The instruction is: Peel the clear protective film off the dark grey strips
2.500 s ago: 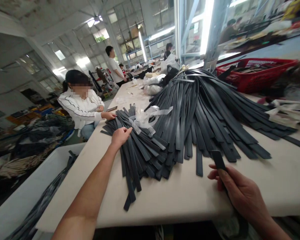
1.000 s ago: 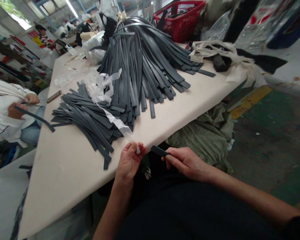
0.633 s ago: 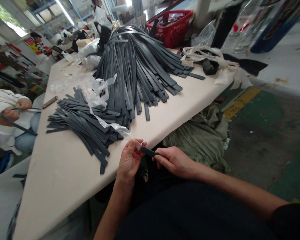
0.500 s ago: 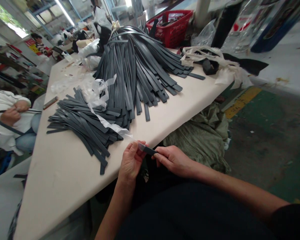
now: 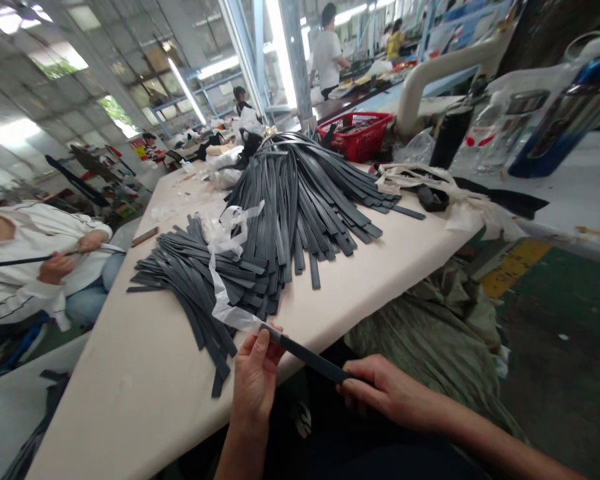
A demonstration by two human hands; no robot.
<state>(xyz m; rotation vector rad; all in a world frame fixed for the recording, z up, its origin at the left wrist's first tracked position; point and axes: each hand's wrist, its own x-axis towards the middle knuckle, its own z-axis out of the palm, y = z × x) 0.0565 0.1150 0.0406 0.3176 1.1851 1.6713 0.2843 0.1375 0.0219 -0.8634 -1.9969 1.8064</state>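
Note:
My left hand (image 5: pixel 257 367) pinches the end of a dark grey strap (image 5: pixel 313 359), thumb on top, where a strip of whitish translucent film (image 5: pixel 230 312) meets it. The film trails back over the table onto the piled straps. Farther along the same strap, my right hand (image 5: pixel 380 387) is closed around it, so the strap stretches between both hands at the table's near edge. Beyond them lie a smaller loose heap of grey straps (image 5: pixel 190 273) and a large bundle of straps (image 5: pixel 285 200), tied at its far end.
The pale table (image 5: pixel 145 373) has its front edge by my hands. A red basket (image 5: pixel 355 137), a bottle with a blue base (image 5: pixel 555 133) and cloth scraps (image 5: pixel 420 177) are behind, toward the right. Olive fabric (image 5: pixel 430 333) hangs below. At left, a person in white (image 5: pixel 40 260) holds a dark strap.
My right hand has slid away from the left, so a longer stretch of strap shows between them. The left hand keeps its pinch. The camera has tilted up.

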